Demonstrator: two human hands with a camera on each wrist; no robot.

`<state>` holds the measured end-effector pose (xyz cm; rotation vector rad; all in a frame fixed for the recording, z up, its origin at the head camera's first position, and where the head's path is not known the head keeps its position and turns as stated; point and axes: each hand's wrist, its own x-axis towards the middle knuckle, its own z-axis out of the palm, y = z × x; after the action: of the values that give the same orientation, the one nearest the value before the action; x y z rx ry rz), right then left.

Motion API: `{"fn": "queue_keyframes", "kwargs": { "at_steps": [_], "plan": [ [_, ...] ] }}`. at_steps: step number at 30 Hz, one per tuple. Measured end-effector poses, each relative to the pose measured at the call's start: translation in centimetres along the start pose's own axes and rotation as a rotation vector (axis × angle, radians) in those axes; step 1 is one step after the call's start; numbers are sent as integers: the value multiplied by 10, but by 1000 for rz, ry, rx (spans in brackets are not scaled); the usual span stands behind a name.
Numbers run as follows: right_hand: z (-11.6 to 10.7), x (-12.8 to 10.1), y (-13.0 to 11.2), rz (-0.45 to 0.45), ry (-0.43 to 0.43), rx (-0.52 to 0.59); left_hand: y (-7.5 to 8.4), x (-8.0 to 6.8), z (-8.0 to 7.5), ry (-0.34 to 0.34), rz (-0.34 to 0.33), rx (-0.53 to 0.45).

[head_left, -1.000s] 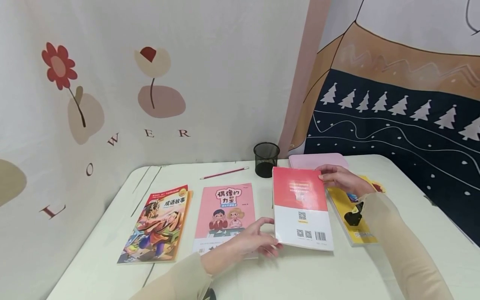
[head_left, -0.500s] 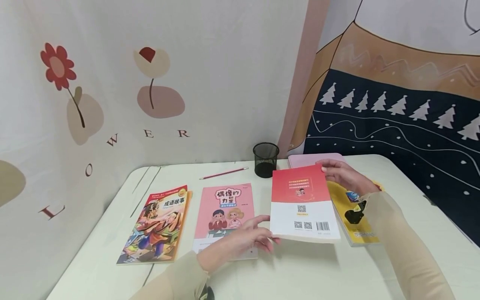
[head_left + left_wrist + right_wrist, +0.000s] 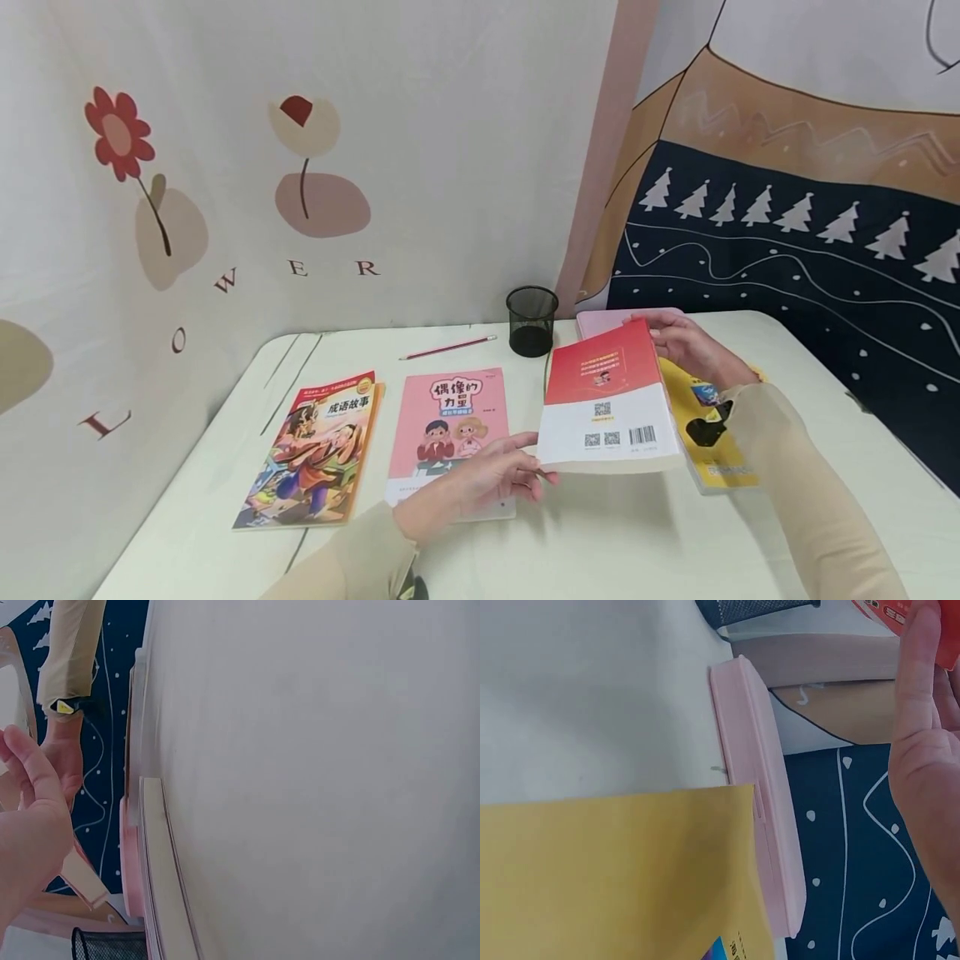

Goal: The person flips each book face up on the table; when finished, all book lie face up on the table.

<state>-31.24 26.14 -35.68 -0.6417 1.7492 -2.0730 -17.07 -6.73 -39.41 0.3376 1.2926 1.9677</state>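
Both hands are gripping the red-and-white book [image 3: 604, 400], lifted over the table [image 3: 600, 542]: left hand [image 3: 487, 483] pinching its near corner, right hand [image 3: 686, 346] its far edge. Only the right wrist view is showing the pink case [image 3: 757, 787] edge-on. QR codes and a barcode are facing up.

Four books [image 3: 604, 398], one pencil [image 3: 448, 347]

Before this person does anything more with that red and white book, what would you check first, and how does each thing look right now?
1. Right hand grips the red and white book at its far edge: ok.
2. Left hand supports the near left corner: ok.
3. Book lifted off the table: ok.
4. Yellow book lies flat beneath the right arm: ok.
5. Mesh pen cup stands apart from the book: ok.
6. Front cover's condition: cannot tell.
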Motion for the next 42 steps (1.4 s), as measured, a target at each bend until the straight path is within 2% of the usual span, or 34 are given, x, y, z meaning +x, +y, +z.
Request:
{"fn": "queue_keyframes", "kwargs": {
  "at_steps": [6, 11, 19, 25, 29, 35, 38, 42],
  "plan": [
    [1, 0, -2, -42, -39, 35, -2, 1, 0, -41, 10, -44],
    [1, 0, -3, -53, -58, 67, -4, 2, 0, -58, 24, -23],
    [1, -2, -5, -22, -44, 60, -6, 1, 0, -45, 53, -44],
    [3, -4, -6, -6, -26, 36, -6, 1, 0, -98, 37, -77],
    [6, -4, -10, -17, -60, 67, -7, 2, 0, -140, 34, -92],
    [8, -2, -15, -94, -163, 189, -8, 1, 0, -184, 26, -107],
    [9, -2, -15, -122, -161, 204, -10, 1, 4, -174, 11, -91],
    [10, -3, -15, -135, -112, 190, -15, 2, 11, -83, 12, -70]
  ]
}}
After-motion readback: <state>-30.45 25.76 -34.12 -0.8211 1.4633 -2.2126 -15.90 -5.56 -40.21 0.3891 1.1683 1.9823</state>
